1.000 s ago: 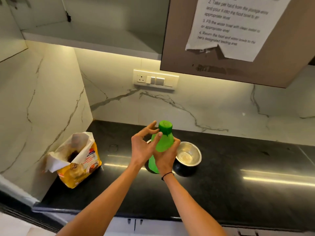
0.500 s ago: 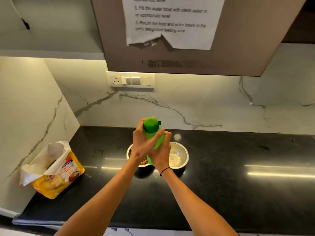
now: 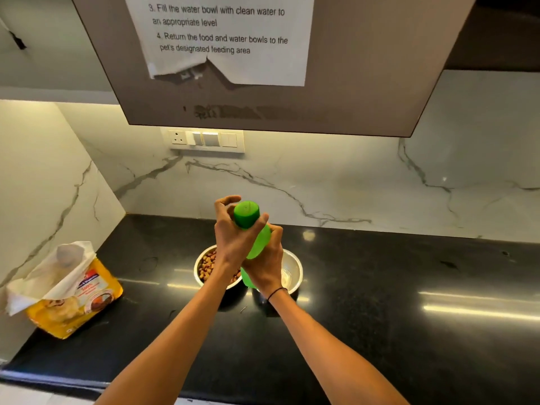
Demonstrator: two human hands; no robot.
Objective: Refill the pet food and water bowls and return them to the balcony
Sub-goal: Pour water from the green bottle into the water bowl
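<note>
1. My right hand (image 3: 264, 266) is wrapped around the body of the green bottle (image 3: 258, 244), holding it upright above the table (image 3: 380, 331). The plastic looks smooth and a little squeezable, so I judge a firm grip at mid-body is best; how full or heavy it is I cannot tell.
2. My left hand (image 3: 230, 235) is clenched on the bottle cap (image 3: 246, 214), fingers curled around its side, the right place for twisting it off.
3. Just behind my hands stand two steel bowls, touching or nearly so: the food bowl (image 3: 204, 266) holds kibble, and the water bowl (image 3: 292, 270) looks nearly empty. Both are stiff, likely light, and slippery at the rim once wet.
4. The open pet food bag (image 3: 73, 299) leans at the far left, soft and crumpled, near the wall.
</note>
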